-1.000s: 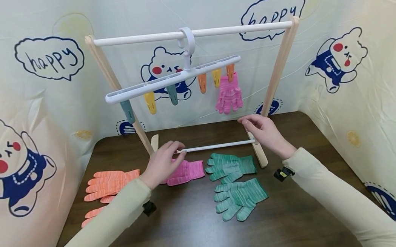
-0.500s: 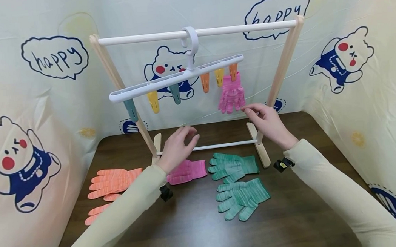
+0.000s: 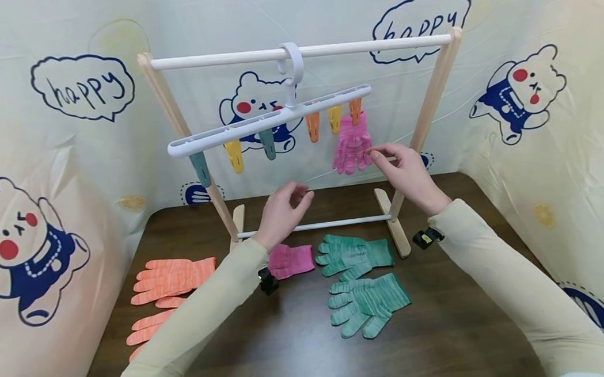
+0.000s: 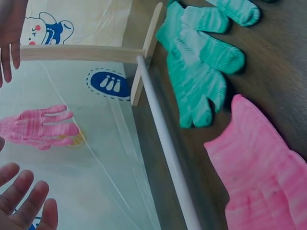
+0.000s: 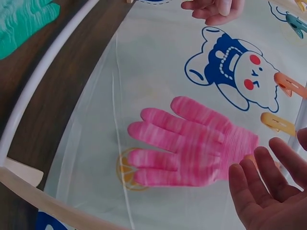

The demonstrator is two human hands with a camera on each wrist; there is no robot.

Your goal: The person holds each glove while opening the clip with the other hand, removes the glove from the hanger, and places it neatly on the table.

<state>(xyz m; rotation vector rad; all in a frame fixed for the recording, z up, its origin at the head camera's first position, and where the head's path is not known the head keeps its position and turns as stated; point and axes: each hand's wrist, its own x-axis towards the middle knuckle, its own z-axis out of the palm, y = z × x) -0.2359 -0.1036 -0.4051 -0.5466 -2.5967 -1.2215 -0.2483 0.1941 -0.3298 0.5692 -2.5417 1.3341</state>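
A pink glove [image 3: 351, 142] hangs fingers-down from an orange clothespin [image 3: 355, 110] at the right end of the white hanger [image 3: 256, 124]. My right hand [image 3: 409, 173] is raised just right of that glove, fingers loosely bent and holding nothing. In the right wrist view its fingers [image 5: 268, 177] lie near the glove's cuff, and whether they touch it I cannot tell. My left hand [image 3: 283, 213] hovers, holding nothing, above another pink glove [image 3: 292, 260] on the table and partly hides it. Two green gloves [image 3: 355, 254] lie to the right of it.
A wooden stand with a white top rod [image 3: 211, 59] carries the hanger. Several other clothespins hang along it, including a yellow one [image 3: 234, 156] and a teal one [image 3: 267, 143]. Orange gloves [image 3: 172, 279] lie at the left of the dark table [image 3: 312, 349], partly behind my left forearm.
My left hand has moved up and right, away from the stand's lower rod. My right hand has risen toward the hanging pink glove. The gloves on the table have stayed put.
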